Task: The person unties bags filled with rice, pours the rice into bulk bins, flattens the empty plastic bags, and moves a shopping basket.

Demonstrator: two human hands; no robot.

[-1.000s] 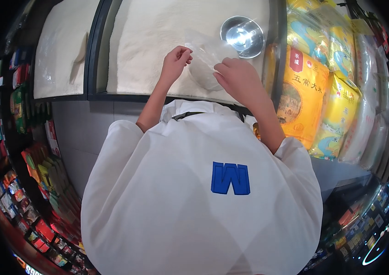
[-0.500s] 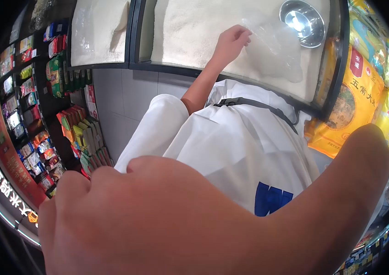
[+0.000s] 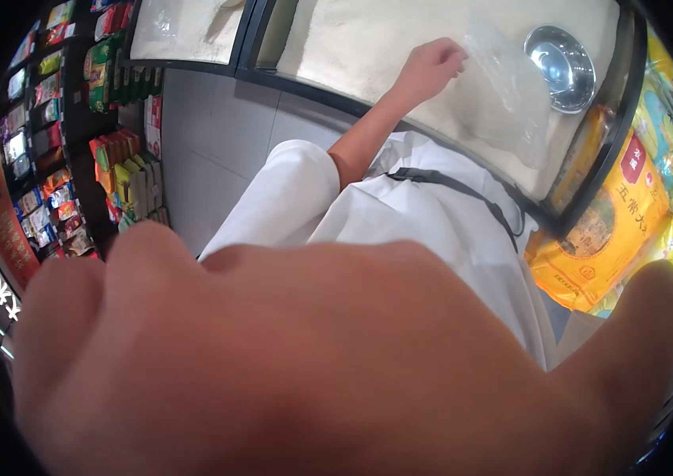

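Note:
My right hand [image 3: 273, 349] fills the lower foreground, very close to the camera. Its knuckles are bent and its fingertips are out of sight, so whatever it grips is hidden. Farther off, my left hand [image 3: 435, 65] is over a bin of white rice [image 3: 352, 47], its fingers curled inward. A thin clear plastic bag [image 3: 507, 103] lies on the rice right beside those fingers; I cannot tell whether they pinch its edge. A shiny metal bowl [image 3: 560, 70] rests on the rice to the right of the bag.
Yellow rice packages [image 3: 602, 230] stand right of the black bin frame [image 3: 328, 97]. A second rice bin [image 3: 185, 32] is at the upper left. Shelves with colourful packets [image 3: 59, 198] line the left side, above grey floor tiles [image 3: 217, 143].
The view has tilted, so the bins, bowl and shelves sit differently in the picture. My right hand looms larger and covers more of the white clothing. My left hand keeps its curled shape beside the bag.

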